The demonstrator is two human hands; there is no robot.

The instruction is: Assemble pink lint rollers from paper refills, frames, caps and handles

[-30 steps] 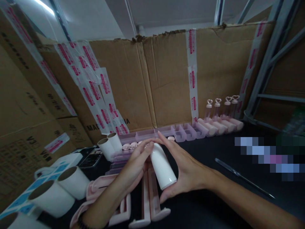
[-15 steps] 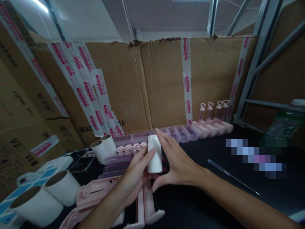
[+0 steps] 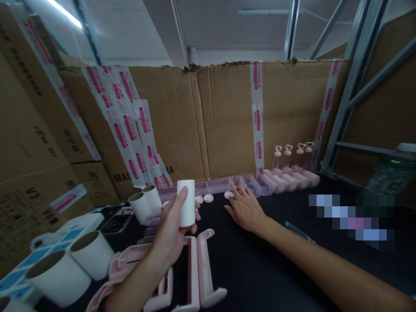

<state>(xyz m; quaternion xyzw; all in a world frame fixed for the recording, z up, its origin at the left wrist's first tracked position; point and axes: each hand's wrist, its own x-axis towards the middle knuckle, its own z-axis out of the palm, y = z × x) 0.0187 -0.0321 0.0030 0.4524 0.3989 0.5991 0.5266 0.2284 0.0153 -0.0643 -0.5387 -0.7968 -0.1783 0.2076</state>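
Upright in my left hand point(image 3: 173, 229) is a small white roll point(image 3: 187, 203), with the thumb across its front and the fingers behind it. My right hand point(image 3: 245, 206) reaches forward over the black table, palm down and fingers apart. Its fingertips are at a round pink cap point(image 3: 228, 195); I cannot tell whether they touch it. More round pink caps, one of them a pink cap point(image 3: 208, 198), lie between the hands. Below my left hand are pink plastic frame parts point(image 3: 194, 273), partly covered by my forearm.
White rolls with cardboard cores point(image 3: 94, 255) stand at left, beside a phone point(image 3: 117, 219). A lilac divided tray point(image 3: 214, 186) runs along the cardboard wall point(image 3: 227, 121). Pink cylinders point(image 3: 289, 180) and heart-topped tubes point(image 3: 287, 156) stand back right. A clear-handled tool point(image 3: 299, 232) and bottle point(image 3: 390, 173) are at right.
The white roll has moved left in my left hand. My right hand has parted from it and moved forward and right to a pink cap, which now lies apart from the others.
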